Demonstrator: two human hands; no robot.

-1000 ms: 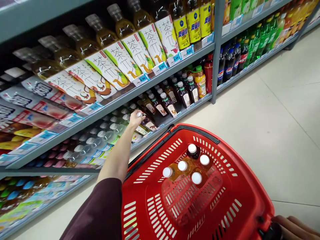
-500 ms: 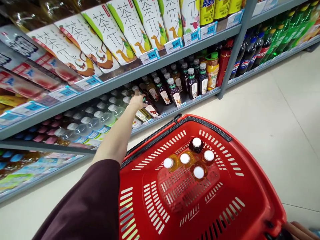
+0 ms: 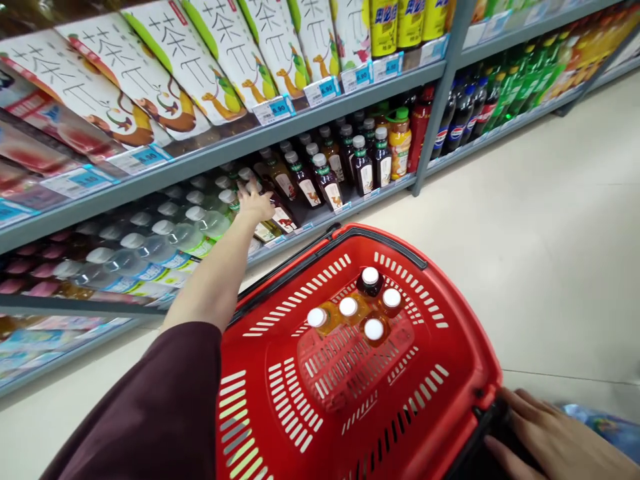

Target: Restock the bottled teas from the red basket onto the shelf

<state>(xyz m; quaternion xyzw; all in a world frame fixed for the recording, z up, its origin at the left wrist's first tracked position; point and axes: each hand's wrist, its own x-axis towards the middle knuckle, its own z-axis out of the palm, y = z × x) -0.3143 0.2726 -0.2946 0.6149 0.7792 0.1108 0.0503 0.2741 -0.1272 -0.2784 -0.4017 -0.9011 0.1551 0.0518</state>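
Observation:
My left hand (image 3: 256, 203) reaches into the lower shelf, fingers stretched and apart among the bottle tops. A dark drink bottle (image 3: 285, 219) with a white label is right beside it, partly covered by the hand; whether the fingertips touch a cap behind it, I cannot tell. At the lower right, my right hand (image 3: 560, 433) is closed around the black handle (image 3: 483, 440) of a red shopping basket (image 3: 457, 293). Several white-capped bottles stand in the basket, among them a dark one (image 3: 370, 283) and an amber one (image 3: 374, 331).
Tea cartons (image 3: 205, 60) line the shelf above my left hand, with price tags along its edge (image 3: 320, 110). Clear bottles (image 3: 145, 257) fill the lower shelf leftward. A grey shelf post (image 3: 434, 127) stands at the right, with cola bottles (image 3: 457, 127) beyond it.
The view has shifted right, so shelves and basket appear farther left. My right hand has come more fully into view at the handle. My left hand stays among the same bottles, its fingers more spread.

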